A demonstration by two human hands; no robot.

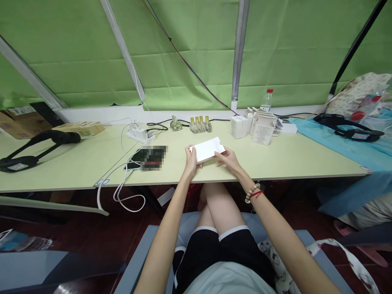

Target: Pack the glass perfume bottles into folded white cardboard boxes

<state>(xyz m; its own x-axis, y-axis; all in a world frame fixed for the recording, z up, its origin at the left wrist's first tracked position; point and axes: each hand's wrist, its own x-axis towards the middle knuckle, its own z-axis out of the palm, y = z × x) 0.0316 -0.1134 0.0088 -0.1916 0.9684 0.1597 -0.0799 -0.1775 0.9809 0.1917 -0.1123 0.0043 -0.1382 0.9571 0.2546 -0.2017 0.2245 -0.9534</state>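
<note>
Cardboard carton (207,150), oblong and white, gripped between left hand (190,161) and right hand (230,161).
Seemingly unfinished; gold-capped glass bottles (201,126) stand unboxed.

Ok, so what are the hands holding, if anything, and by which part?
A white carton: the left hand holds it by its left end, the right hand by its right end.
</note>
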